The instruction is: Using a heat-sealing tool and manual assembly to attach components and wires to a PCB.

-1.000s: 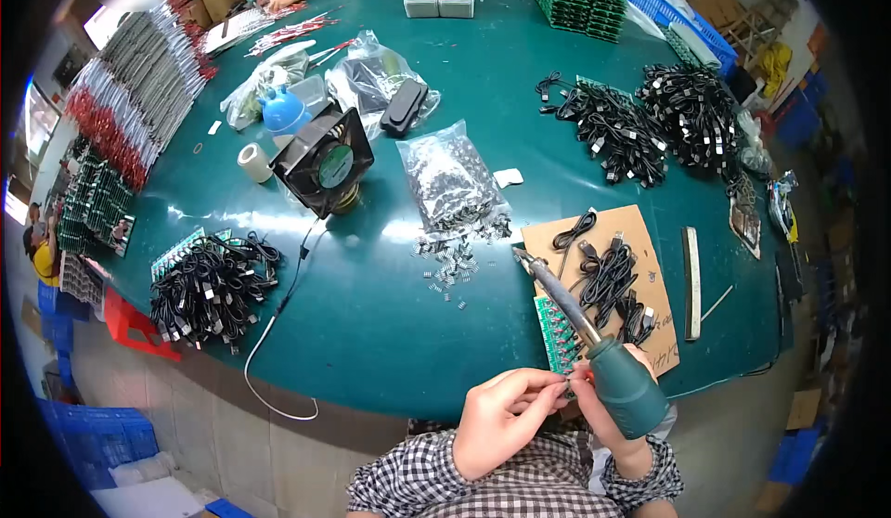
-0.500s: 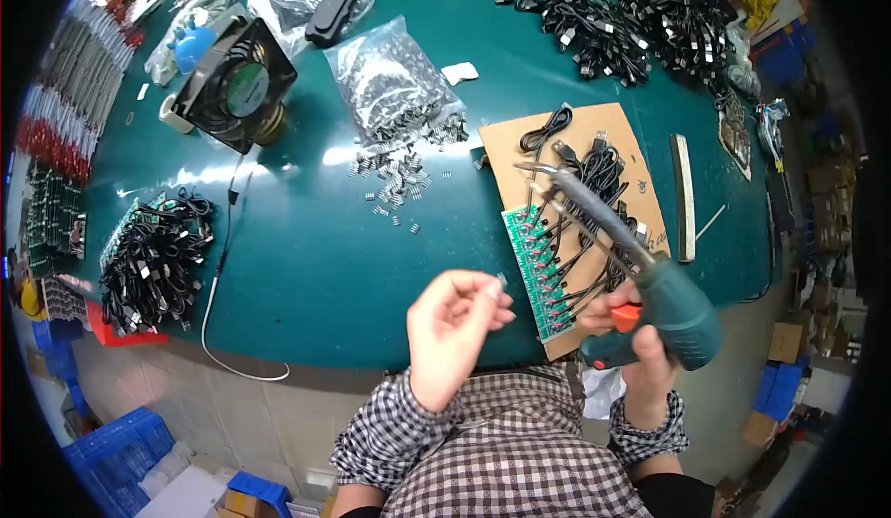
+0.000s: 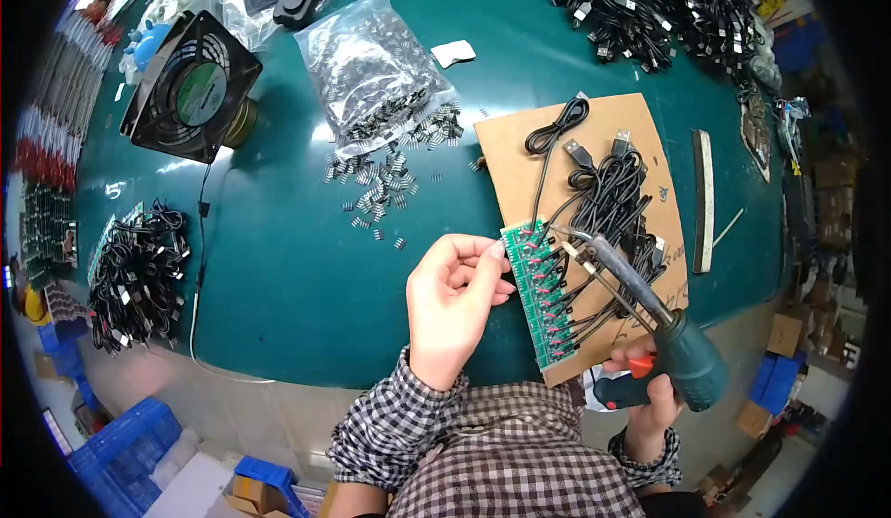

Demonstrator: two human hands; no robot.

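Note:
My left hand (image 3: 453, 303) is closed in a pinch, thumb and fingertips at the upper left edge of a green circuit board panel (image 3: 535, 306). Whatever is between the fingertips is too small to make out. Black USB cables (image 3: 608, 193) run from the board over a cardboard sheet (image 3: 510, 142) underneath. In my right hand (image 3: 657, 405) is a dark green soldering gun (image 3: 691, 362) with a red trigger. Its metal tip hovers over or touches the board's upper right side, near the cable ends; contact cannot be told.
Small metal-pinned connectors (image 3: 376, 184) lie loose below an open plastic bag (image 3: 367, 68). A black fan (image 3: 192, 91) stands left, its cord trailing forward. Cable bundles (image 3: 139, 272) sit at the left, with more cable piles (image 3: 613, 17) at the far right. A narrow bar (image 3: 703, 202) lies beside the cardboard.
My left hand has come to the board's edge. The soldering gun has lowered, bringing its tip from above the cardboard to the board's upper end. The whole view has shifted slightly.

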